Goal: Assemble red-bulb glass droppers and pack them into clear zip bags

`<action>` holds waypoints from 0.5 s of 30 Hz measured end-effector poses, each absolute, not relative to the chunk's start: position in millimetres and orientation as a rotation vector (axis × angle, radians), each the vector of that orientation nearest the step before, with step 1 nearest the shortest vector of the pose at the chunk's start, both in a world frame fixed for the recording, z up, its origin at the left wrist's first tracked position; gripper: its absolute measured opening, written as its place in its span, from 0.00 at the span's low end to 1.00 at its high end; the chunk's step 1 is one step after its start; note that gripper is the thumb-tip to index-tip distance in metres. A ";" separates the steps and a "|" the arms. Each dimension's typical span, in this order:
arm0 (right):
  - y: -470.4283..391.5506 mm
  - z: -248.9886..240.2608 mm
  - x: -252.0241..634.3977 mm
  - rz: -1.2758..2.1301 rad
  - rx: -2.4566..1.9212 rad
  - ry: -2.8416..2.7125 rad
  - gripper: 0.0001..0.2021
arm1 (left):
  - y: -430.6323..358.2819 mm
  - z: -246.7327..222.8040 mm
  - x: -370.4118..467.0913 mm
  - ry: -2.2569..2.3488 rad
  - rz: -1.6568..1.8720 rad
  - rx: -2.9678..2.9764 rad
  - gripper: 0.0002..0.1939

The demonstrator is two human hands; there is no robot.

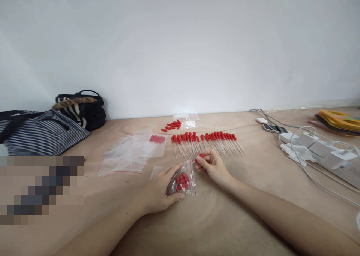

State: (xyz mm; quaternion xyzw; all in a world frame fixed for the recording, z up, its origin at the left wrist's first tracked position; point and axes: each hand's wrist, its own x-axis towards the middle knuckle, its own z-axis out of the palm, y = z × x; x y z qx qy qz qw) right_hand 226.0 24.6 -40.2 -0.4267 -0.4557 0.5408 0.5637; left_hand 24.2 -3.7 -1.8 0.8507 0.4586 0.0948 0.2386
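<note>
My left hand (159, 190) curls round a clear zip bag (192, 184), thumb on the near side and fingers on the far side. Inside the bag lie several droppers with red rubber bulbs (182, 181). At the bag's red-lined mouth, my right hand (215, 168) pinches a dropper (199, 157) by its red bulb; its thin tube points left, toward the opening. Just beyond my hands, a row of red-bulbed droppers (216, 136) lies with tubes toward me. Left of that row is a filled bag of droppers (157, 139).
Flat clear bags (126, 154) are piled at the left. Loose red bulbs (173, 126) and clear tubes (189, 125) lie near the wall. On the right are a power strip with chargers (323, 149), cables and yellow packets (340, 120). A striped bag (47, 132) stands far left.
</note>
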 end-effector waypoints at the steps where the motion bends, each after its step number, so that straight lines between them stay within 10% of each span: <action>1: 23.8 -41.1 225.4 1.276 -1.023 -1.102 0.21 | -3.8 -1.6 24.2 1.261 0.247 2.330 0.37; 15: 34.0 -50.4 220.8 0.990 -1.116 -1.712 0.05 | -1.1 -7.3 22.3 1.239 0.253 2.390 0.36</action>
